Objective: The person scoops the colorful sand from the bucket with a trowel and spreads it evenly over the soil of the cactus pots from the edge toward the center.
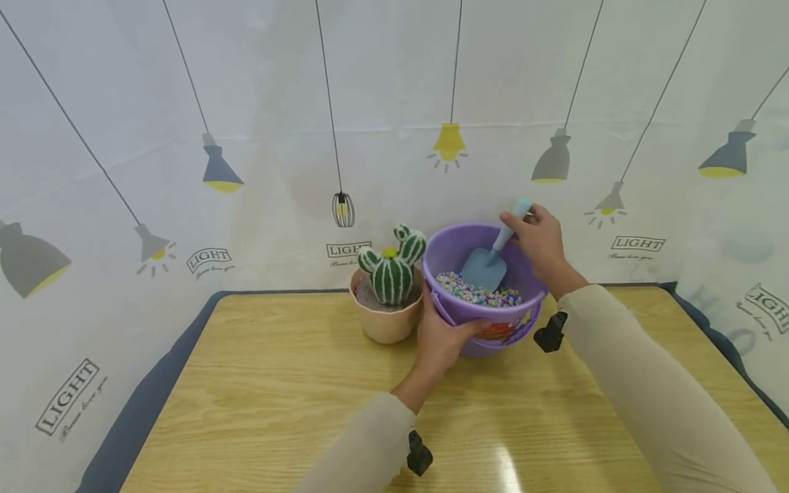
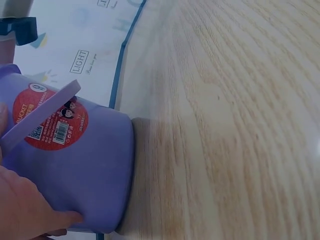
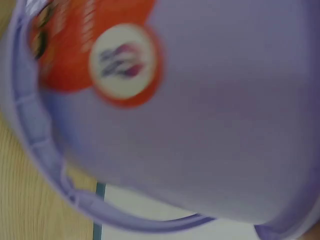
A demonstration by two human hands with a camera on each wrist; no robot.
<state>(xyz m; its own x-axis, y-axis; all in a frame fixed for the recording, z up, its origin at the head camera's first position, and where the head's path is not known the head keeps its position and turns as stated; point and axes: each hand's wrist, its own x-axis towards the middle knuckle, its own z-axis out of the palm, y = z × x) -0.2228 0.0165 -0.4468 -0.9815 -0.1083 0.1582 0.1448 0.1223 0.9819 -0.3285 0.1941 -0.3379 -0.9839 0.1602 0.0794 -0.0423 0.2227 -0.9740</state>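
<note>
A purple bucket (image 1: 456,239) stands at the back of the table, tilted a little toward me, with small multicoloured beads (image 1: 471,291) inside. My right hand (image 1: 542,239) pinches the pale handle of a blue toy shovel (image 1: 487,268), whose blade lies at the beads inside the bucket. On the bucket's near left side, my left hand (image 1: 440,339) grips the outer wall, thumb across the front below the rim. The left wrist view shows the left hand (image 2: 25,207) against the wall beside a red label (image 2: 55,120). Only the bucket's outside and its carrying handle (image 3: 60,185) fill the right wrist view.
Just left of the bucket is a knitted cactus (image 1: 392,277) in a peach pot (image 1: 387,325). The wooden table (image 1: 277,383) meets a pale curtain (image 1: 271,171) printed with lamps along its back edge. Black wrist cameras (image 1: 550,332) sit on both sleeves.
</note>
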